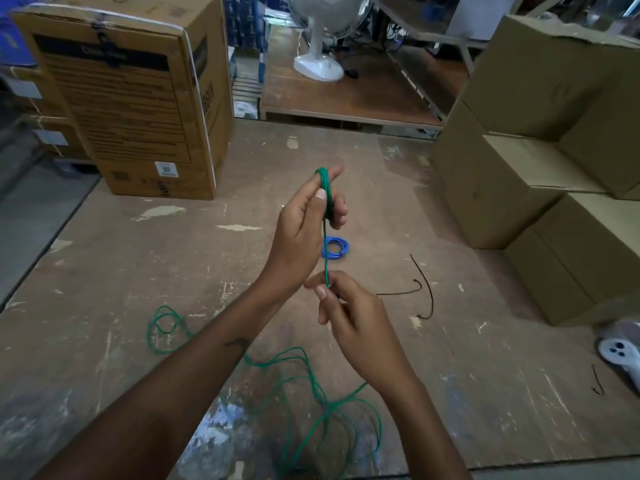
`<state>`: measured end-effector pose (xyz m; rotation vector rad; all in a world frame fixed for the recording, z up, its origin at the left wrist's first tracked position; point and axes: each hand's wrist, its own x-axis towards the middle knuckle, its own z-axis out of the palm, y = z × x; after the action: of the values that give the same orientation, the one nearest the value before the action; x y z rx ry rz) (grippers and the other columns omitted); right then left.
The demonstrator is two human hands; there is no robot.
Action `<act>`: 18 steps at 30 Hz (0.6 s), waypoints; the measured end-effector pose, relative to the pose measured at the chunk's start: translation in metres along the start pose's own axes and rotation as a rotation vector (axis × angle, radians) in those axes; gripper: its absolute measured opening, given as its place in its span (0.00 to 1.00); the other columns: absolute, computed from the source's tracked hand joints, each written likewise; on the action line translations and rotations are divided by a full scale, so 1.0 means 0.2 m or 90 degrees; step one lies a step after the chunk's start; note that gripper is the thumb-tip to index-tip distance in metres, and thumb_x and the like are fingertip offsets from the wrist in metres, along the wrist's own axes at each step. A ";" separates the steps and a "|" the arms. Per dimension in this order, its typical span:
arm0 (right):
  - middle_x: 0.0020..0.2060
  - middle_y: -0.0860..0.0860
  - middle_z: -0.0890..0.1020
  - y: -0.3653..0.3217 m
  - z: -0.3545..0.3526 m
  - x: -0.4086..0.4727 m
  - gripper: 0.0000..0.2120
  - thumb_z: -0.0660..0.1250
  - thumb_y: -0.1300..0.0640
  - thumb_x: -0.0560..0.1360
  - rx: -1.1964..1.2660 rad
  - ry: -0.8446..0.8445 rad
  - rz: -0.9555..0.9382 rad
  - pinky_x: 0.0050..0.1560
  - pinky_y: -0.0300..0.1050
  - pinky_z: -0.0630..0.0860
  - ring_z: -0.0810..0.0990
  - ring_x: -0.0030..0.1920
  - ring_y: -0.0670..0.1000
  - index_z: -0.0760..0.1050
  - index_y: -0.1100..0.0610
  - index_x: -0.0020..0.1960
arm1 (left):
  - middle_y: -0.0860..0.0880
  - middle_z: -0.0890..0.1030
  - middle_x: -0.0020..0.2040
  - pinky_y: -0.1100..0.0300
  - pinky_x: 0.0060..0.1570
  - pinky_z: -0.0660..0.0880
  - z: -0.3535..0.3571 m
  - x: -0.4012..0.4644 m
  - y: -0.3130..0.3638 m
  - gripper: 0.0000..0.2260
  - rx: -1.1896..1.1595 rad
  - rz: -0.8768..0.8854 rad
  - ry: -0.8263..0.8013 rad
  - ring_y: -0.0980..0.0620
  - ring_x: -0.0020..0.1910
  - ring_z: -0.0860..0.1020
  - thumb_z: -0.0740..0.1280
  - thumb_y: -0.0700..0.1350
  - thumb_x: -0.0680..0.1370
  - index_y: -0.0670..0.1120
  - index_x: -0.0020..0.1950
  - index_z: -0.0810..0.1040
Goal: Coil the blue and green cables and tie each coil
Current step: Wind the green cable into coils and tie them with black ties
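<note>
Above the middle of the worn wooden table (pixel 138 258), the left hand (pixel 304 220) is holding several turns of the green cable (pixel 325 192) wound around its extended fingers, with the thumb pressing the turns in place. A single taut strand is running straight down from this small coil to the right hand (pixel 349 306), which is pinching the strand between thumb and forefinger; the remaining fingers are curling loosely beneath. Below the right hand, the uncoiled length of the green cable is lying in loose loops across the table toward its near edge, with one smaller loop lying further to the left, beyond the left forearm.

Just beyond the hands, near the table's centre, the blue cable (pixel 335 247) is lying flat as a finished small coil. Two thin black ties (pixel 427 289) are lying to the right of the hands, apart from both cables. A white handheld controller (pixel 620 355) is resting at the right edge. Stacked cardboard boxes (pixel 540 161) are occupying the far right corner, and a printed carton (pixel 138 109) is standing at the far left. A white fan base (pixel 318 64) is standing beyond the table.
</note>
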<state>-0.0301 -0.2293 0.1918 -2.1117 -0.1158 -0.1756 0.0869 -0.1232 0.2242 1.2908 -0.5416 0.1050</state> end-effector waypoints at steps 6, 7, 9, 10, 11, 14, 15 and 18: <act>0.32 0.46 0.78 -0.16 -0.21 -0.11 0.08 0.62 0.51 0.87 0.048 -0.067 0.041 0.35 0.36 0.67 0.70 0.28 0.42 0.80 0.44 0.58 | 0.50 0.83 0.51 0.49 0.56 0.80 -0.03 0.04 -0.16 0.14 0.186 -0.016 0.010 0.51 0.49 0.82 0.52 0.42 0.89 0.52 0.71 0.71; 0.32 0.46 0.78 -0.18 -0.24 -0.11 0.08 0.62 0.51 0.86 0.035 -0.084 0.035 0.34 0.35 0.67 0.70 0.27 0.42 0.80 0.44 0.59 | 0.50 0.84 0.52 0.49 0.56 0.80 -0.03 0.03 -0.17 0.14 0.234 -0.006 -0.002 0.51 0.49 0.83 0.52 0.43 0.89 0.50 0.68 0.73; 0.32 0.46 0.79 -0.23 -0.31 -0.10 0.07 0.63 0.51 0.86 0.040 -0.088 0.028 0.32 0.35 0.66 0.68 0.26 0.42 0.80 0.45 0.59 | 0.49 0.83 0.52 0.51 0.54 0.80 -0.04 0.02 -0.19 0.14 0.357 0.023 -0.061 0.51 0.49 0.82 0.53 0.42 0.88 0.43 0.69 0.74; 0.32 0.46 0.79 -0.27 -0.36 -0.10 0.07 0.64 0.51 0.86 0.054 -0.084 0.028 0.31 0.35 0.65 0.67 0.26 0.43 0.80 0.46 0.59 | 0.50 0.82 0.51 0.50 0.54 0.79 -0.06 0.02 -0.19 0.14 0.418 0.034 -0.097 0.52 0.49 0.81 0.54 0.42 0.88 0.41 0.68 0.74; 0.32 0.47 0.79 -0.30 -0.41 -0.10 0.07 0.64 0.52 0.85 0.069 -0.082 0.026 0.29 0.35 0.65 0.66 0.26 0.45 0.81 0.47 0.58 | 0.50 0.82 0.50 0.49 0.53 0.79 -0.08 0.02 -0.21 0.12 0.465 0.040 -0.125 0.52 0.48 0.80 0.54 0.41 0.88 0.40 0.66 0.75; 0.33 0.47 0.79 -0.37 -0.58 -0.07 0.09 0.64 0.53 0.87 -0.005 -0.024 -0.033 0.30 0.34 0.64 0.66 0.26 0.43 0.83 0.48 0.55 | 0.50 0.83 0.49 0.53 0.52 0.79 -0.15 0.00 -0.21 0.15 0.452 -0.009 -0.151 0.56 0.45 0.81 0.56 0.38 0.86 0.39 0.68 0.78; 0.34 0.48 0.80 -0.38 -0.61 -0.04 0.10 0.63 0.52 0.87 -0.054 0.024 -0.052 0.31 0.34 0.63 0.67 0.26 0.42 0.84 0.47 0.53 | 0.50 0.83 0.47 0.57 0.49 0.78 -0.16 -0.02 -0.21 0.16 0.400 -0.034 -0.156 0.56 0.44 0.81 0.56 0.38 0.86 0.40 0.68 0.79; 0.36 0.49 0.82 -0.37 -0.66 0.15 0.14 0.63 0.53 0.87 -0.070 0.210 -0.090 0.37 0.39 0.67 0.73 0.32 0.43 0.83 0.44 0.46 | 0.48 0.80 0.38 0.62 0.44 0.73 -0.13 -0.09 -0.13 0.17 0.257 -0.085 -0.170 0.47 0.45 0.81 0.54 0.39 0.84 0.41 0.62 0.82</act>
<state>-0.0232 -0.3023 0.3270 -2.1535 -0.0596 -0.6236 0.0886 -0.1019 0.1882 1.7451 -0.6832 -0.0753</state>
